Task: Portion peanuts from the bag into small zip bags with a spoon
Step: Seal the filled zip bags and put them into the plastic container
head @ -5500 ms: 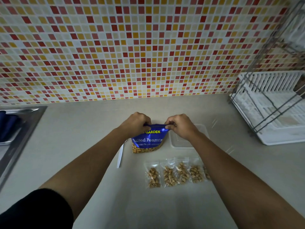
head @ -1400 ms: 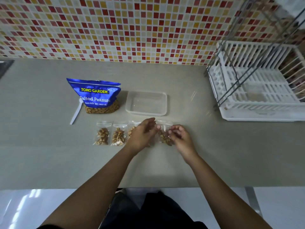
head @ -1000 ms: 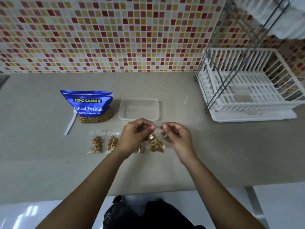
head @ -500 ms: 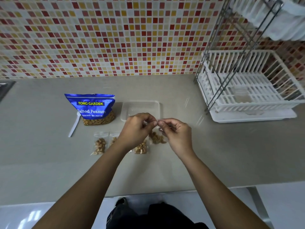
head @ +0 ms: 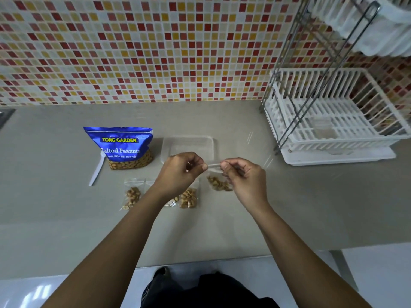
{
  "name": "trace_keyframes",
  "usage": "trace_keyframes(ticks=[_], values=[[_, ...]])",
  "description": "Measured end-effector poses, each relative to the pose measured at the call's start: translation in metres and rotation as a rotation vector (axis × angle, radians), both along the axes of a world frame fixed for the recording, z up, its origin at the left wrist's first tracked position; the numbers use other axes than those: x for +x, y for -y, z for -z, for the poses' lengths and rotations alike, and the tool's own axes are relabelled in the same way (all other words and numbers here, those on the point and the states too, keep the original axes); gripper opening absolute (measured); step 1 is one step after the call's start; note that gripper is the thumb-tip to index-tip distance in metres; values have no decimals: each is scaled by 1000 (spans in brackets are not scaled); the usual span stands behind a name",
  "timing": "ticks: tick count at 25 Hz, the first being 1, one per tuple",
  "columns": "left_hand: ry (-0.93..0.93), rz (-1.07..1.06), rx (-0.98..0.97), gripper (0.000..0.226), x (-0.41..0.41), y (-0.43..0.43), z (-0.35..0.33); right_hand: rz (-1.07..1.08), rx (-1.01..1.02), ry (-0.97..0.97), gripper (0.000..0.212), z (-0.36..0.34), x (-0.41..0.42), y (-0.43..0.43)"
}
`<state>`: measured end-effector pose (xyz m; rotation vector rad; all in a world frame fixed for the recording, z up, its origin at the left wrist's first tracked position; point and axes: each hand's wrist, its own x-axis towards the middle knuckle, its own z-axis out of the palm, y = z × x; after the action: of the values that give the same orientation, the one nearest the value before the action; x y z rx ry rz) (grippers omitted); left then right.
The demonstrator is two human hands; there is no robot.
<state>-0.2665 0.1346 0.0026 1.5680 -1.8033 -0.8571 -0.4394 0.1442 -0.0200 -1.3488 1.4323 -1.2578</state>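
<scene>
A blue bag of salted peanuts (head: 119, 144) stands on the grey counter, its top shut. A white plastic spoon (head: 97, 168) lies just left of it. My left hand (head: 180, 172) and my right hand (head: 243, 176) pinch the two ends of the top strip of a small zip bag (head: 219, 183) filled with peanuts, held above the counter. Other filled small zip bags lie in a row below: one at the left (head: 131, 194), one partly hidden by my left wrist (head: 188, 197).
An empty clear plastic container (head: 189, 143) sits behind my hands. A white dish rack (head: 329, 121) with a metal frame stands at the right. A tiled wall runs along the back. The counter's front edge is close below my forearms.
My hands left the big blue bag, moved to the row of small bags and lifted the rightmost one. They now hold its top strip slightly further apart.
</scene>
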Motion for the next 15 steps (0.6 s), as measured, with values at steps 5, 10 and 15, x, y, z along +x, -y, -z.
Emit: trace_keyframes(ticks=[5,10,15], values=[[-507,-113,252,9,-5,-2,21,-86,211,256,11,12,-8,9],[-699,-175,571,25,-34,-30,82,39,448,383,2,66,-13,24],[-134,-306,293,28,-49,-25,121,51,384,-139,17,111,-11,39]])
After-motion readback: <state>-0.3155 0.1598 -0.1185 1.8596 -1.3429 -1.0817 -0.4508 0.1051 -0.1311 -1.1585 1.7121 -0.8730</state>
